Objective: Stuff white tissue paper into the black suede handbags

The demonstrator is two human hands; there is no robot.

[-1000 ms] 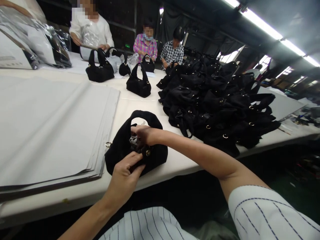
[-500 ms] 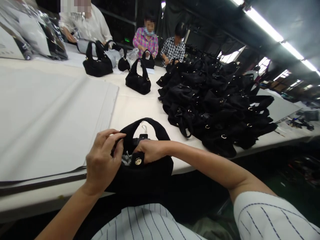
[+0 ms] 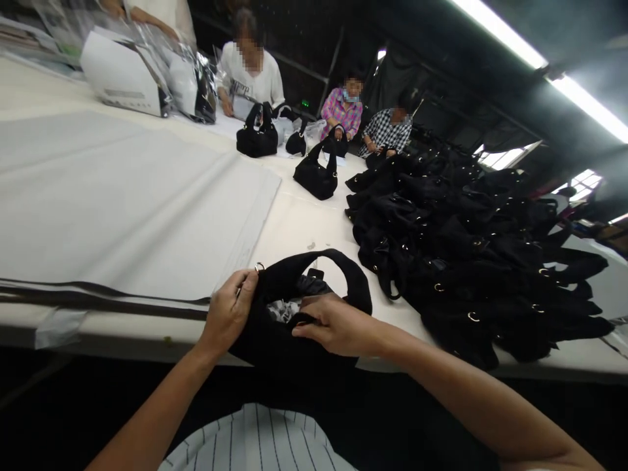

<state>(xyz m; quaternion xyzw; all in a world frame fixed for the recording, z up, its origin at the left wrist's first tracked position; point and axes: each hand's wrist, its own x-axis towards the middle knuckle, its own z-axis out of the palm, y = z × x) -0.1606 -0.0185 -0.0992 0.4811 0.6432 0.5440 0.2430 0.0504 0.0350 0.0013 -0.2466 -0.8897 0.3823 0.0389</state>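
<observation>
A black handbag with a looped handle sits at the table's front edge, its mouth open towards me. Crumpled grey-white stuffing shows inside. My left hand pinches the bag's left side, close to a gold ring at the handle's base. At the near rim, my right hand is closed on the bag's edge, thumb outside and the other fingers partly hidden in the opening. A small dark tab stands up at the far rim.
To the right lies a big heap of black handbags. White sheets cover the table's left side. Single black bags stand farther back, near plastic-wrapped goods. Several people work along the far side.
My view has swung left, so things sit farther right. My right hand has turned and drawn back to the near rim, covering the gold snap seen before. The left hand still grips the bag's side.
</observation>
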